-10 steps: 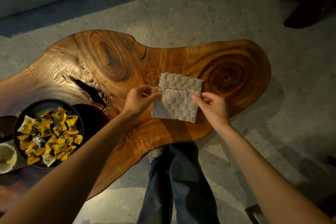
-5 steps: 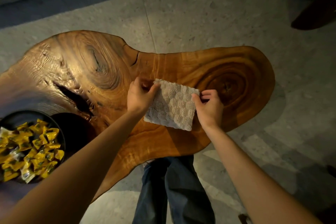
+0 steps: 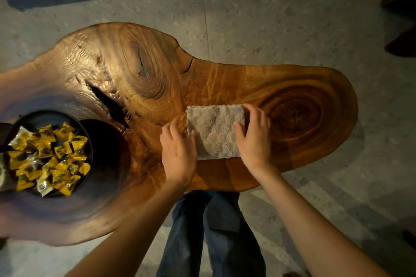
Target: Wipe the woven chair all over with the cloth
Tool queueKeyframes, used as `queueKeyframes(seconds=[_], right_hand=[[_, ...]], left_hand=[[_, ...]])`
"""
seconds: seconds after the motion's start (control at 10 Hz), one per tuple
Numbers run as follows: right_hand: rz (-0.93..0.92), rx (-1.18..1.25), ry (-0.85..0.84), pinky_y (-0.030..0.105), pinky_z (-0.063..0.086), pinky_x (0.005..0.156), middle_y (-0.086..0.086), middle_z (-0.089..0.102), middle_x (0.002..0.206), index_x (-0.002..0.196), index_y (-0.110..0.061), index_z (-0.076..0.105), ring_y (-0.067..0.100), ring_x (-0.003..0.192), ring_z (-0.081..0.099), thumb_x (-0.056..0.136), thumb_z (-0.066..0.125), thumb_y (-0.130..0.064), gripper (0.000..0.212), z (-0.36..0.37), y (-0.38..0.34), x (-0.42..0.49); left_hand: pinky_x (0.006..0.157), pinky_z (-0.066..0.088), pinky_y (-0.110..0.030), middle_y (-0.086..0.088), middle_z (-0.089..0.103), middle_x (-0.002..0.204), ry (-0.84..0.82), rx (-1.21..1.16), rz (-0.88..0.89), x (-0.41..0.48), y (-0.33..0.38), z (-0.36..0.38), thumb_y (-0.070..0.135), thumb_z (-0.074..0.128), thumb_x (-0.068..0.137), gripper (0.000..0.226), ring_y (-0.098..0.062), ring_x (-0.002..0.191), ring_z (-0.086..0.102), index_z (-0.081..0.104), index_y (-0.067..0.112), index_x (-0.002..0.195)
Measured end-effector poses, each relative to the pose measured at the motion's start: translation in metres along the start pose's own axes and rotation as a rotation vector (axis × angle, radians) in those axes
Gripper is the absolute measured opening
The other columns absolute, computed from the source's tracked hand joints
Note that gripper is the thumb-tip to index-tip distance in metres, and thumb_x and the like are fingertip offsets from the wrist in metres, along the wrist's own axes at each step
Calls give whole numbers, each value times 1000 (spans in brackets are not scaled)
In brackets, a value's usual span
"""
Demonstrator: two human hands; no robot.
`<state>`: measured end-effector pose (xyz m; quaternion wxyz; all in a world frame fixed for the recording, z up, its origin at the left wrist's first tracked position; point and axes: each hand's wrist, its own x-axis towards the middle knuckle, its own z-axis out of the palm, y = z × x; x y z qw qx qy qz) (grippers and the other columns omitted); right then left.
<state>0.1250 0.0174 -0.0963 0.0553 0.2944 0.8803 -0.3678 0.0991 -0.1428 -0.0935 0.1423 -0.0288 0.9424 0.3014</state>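
Touching one cloth (image 3: 215, 132), left hand (image 3: 179, 155), right hand (image 3: 254, 139)

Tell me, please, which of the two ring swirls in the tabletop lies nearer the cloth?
The right-hand swirl, just past the right hand on the cloth; the other swirl, split by a dark crack, lies farther left.
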Motion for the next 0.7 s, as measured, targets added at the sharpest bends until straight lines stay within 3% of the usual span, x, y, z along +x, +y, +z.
queueKeyframes(seconds=[0.1,0.2,0.3,0.5,0.6,0.7], right_hand=[[-337,-322,-48,38,30,113,10,34,151,144,-13,37,27,140,29,96,50,-18,50,9,-2,-7],[-432,-597,-270,43,9,120,8,4,160,152,-14,9,25,147,0,102,35,-27,58,24,10,-13],[-400,-713,-303,47,6,119,8,-6,159,152,-15,-2,26,147,-6,101,24,-38,62,30,27,-13],[-470,-783,-363,49,7,119,10,-9,159,152,-13,-4,27,147,-7,101,18,-42,63,32,40,-3],[-467,-795,-427,47,0,119,9,-16,158,151,-15,-10,26,146,-14,100,15,-43,64,27,33,-2],[-450,-747,-445,44,0,120,5,-9,160,152,-17,-6,22,147,-10,102,20,-39,60,11,17,3]], left_hand=[[115,24,-42,-13,31,152,-36,203,377,-4,0,5,17,42,100,48,-28,142,25,31,7,146],[119,4,-43,-3,5,158,-235,380,421,1,-3,18,30,19,102,51,-22,146,1,11,15,150],[118,-10,-37,1,-6,158,-278,506,361,10,-14,31,40,9,100,55,-19,145,-9,-2,19,149],[118,-4,-41,-1,-2,157,-286,575,389,12,-27,40,45,6,99,58,-22,146,-3,2,18,150],[117,-10,-40,0,-10,157,-316,577,371,12,-24,36,47,0,97,58,-20,145,-12,-8,20,149],[118,-10,-40,0,-13,157,-306,511,350,10,-14,17,43,5,98,57,-20,144,-16,-11,22,148]])
